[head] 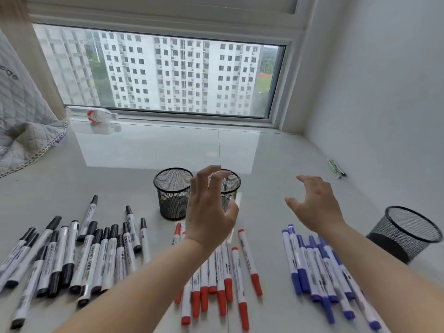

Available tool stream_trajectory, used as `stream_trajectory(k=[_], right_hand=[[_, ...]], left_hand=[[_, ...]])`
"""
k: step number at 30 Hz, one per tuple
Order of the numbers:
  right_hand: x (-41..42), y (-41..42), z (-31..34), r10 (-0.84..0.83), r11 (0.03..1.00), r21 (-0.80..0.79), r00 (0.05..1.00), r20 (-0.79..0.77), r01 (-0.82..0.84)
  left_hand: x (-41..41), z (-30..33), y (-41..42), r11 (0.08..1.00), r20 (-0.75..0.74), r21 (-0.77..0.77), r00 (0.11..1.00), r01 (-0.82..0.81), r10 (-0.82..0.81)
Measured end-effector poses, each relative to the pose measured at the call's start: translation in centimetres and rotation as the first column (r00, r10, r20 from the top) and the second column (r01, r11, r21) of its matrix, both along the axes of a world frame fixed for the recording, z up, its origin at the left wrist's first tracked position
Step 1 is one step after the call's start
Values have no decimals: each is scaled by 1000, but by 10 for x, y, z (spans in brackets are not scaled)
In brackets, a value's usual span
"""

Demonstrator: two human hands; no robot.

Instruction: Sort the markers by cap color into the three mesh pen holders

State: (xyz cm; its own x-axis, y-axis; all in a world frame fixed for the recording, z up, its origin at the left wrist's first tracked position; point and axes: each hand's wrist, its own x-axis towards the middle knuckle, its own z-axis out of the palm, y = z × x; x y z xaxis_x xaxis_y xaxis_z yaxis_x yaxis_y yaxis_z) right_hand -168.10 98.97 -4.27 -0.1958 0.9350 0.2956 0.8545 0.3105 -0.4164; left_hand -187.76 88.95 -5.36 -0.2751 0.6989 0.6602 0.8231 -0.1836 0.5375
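Observation:
Three black mesh pen holders stand on the pale surface: one (173,193) at centre, a second (229,188) right beside it and partly hidden by my left hand (210,207), a third (403,233) at the far right. Black-capped markers (72,255) lie in a heap at the left, red-capped markers (216,280) in the middle, blue-capped markers (319,270) at the right. My left hand hovers in front of the second holder, fingers spread and bent, holding nothing. My right hand (314,205) hovers above the blue heap, fingers spread, also empty.
A plastic bottle (96,115) lies on the window ledge at the back left. A quilted cloth (21,131) hangs over the left edge. A few thin pens (336,168) lie by the right wall. Bare surface stretches behind the holders.

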Motion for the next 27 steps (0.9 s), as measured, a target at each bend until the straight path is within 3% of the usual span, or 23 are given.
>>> stream_trajectory(k=[5,8,12,20,27], right_hand=[[73,-7,7,-186,972,152,982,17,181],[112,-12,5,-285,929,239,958,-28,283],[153,-12,-4,-398,894,180,912,-104,411],[193,-5,-35,-426,896,-84,790,-442,436],[196,9,-57,-466,880,-235,653,-596,414]], left_hand=[[59,-14,20,941,-88,-289,974,176,-209],[86,-27,36,831,-108,-532,961,161,-255],[107,-40,52,652,-114,-755,965,69,-234],[103,-52,70,456,-223,-881,961,-127,-163],[100,-61,69,498,-315,-849,925,-175,-212]])
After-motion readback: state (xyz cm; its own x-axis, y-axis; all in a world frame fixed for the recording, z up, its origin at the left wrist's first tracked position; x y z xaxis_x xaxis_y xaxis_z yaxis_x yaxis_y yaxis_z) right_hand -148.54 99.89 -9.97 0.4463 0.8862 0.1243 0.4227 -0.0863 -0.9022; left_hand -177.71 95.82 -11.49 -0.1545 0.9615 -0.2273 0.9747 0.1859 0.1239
